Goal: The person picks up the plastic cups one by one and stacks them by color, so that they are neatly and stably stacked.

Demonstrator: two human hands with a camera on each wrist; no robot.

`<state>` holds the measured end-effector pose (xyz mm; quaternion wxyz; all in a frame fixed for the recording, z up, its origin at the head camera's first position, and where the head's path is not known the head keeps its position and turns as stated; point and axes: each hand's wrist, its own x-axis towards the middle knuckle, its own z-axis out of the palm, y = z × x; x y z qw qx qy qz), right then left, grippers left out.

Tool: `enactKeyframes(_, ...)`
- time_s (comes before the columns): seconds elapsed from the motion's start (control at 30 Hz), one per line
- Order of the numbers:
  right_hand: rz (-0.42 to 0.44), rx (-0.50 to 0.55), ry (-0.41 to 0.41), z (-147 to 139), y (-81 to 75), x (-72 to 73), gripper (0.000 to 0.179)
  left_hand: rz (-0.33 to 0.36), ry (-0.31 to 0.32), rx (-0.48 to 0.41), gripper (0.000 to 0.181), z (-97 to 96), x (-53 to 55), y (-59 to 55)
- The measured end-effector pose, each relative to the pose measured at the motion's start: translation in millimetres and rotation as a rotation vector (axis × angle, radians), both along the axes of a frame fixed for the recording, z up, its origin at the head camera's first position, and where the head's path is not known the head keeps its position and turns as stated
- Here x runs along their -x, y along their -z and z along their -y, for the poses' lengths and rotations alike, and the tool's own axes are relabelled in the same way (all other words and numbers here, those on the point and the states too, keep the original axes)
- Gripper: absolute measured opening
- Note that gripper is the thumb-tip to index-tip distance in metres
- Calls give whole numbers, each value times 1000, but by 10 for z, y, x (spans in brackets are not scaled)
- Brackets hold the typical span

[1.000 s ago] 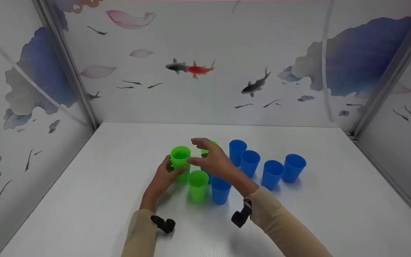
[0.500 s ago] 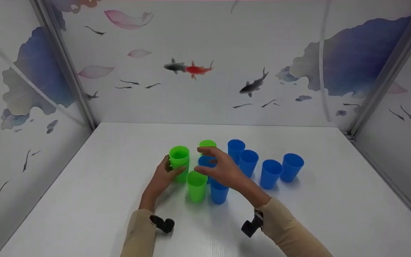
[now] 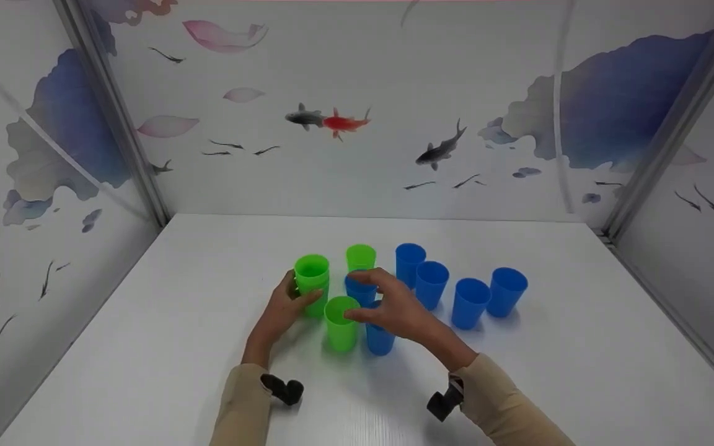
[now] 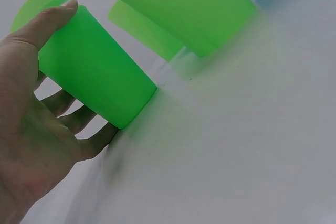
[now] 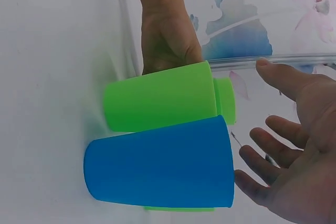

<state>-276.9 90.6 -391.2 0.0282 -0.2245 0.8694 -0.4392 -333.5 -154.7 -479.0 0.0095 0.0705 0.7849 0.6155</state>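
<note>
Left hand grips green stack, one cup nested in another, upright on bench. Step seems to be nesting. Right hand, fingers parted, holds nothing; next move probably calls for pinching front green cup. Blue cups at right show no contents.

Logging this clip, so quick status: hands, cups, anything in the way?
Left hand gripping nested green cups. Right hand open, empty, by the front green cup. Blue cup close on its right.
</note>
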Motion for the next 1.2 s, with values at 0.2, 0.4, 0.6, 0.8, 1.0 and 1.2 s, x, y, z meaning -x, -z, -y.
enactKeyframes(0.2, 32, -44, -1, -5, 15, -4, 65, 2, 1, -5, 83, 2, -17, -14)
enactKeyframes(0.4, 55, -46, -27, -27, 46, 26, 66, -6, -10, 9, 81, 15, -3, -23)
enactKeyframes(0.6, 83, -63, -38, -39, 97, 46, 66, -1, -11, 15, 80, 10, -2, -15)
enactKeyframes(0.8, 73, -88, -44, -30, 134, 62, 67, -1, -2, 6, 78, 2, -11, -4)
enactKeyframes(1.0, 81, -127, -32, -8, 150, 62, 69, -7, -10, 15, 78, 0, -20, -16)
enactKeyframes(1.2, 88, -146, -27, 11, 172, 63, 67, 10, -24, 44, 85, -4, -22, -20)
